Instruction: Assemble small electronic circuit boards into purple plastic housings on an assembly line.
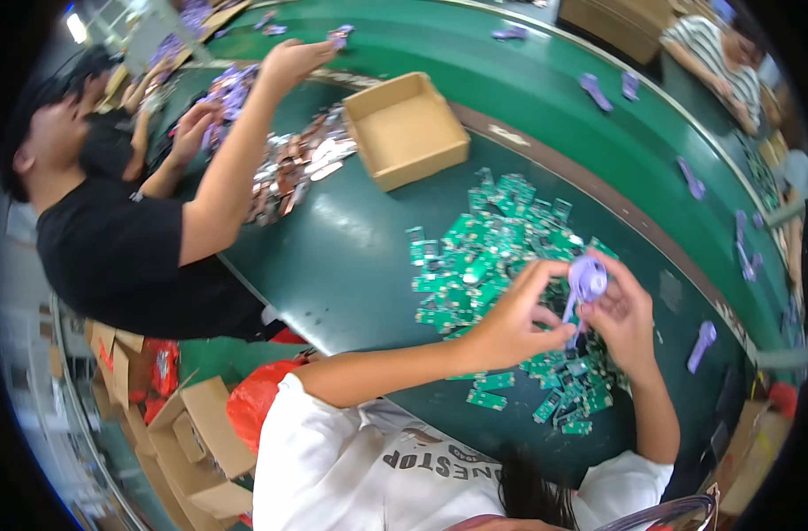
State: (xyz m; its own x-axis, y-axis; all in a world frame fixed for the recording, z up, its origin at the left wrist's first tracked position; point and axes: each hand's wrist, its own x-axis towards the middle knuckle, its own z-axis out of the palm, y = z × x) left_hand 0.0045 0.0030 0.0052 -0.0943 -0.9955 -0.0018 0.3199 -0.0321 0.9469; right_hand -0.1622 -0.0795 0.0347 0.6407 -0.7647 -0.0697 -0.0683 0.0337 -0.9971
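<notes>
Between my two hands is a purple plastic part [588, 278] with a round head and a narrow stem pointing down. My left hand [521, 317] closes its fingers on the part's left side and stem. On the other side my right hand [623, 320] grips the head and stem with bent fingers. What the fingertips do behind the part is hidden. A loose heap of small green circuit boards [488, 252] lies under and around my hands on the dark green table [351, 292].
An open cardboard box [405, 133] stands beyond the heap, beside a pile of shiny copper-coloured metal pieces [289, 168]. Purple parts ride on the green conveyor belt [545, 97]. To the left a co-worker [112, 239] in black reaches over the belt. Another purple part [701, 346] lies at right.
</notes>
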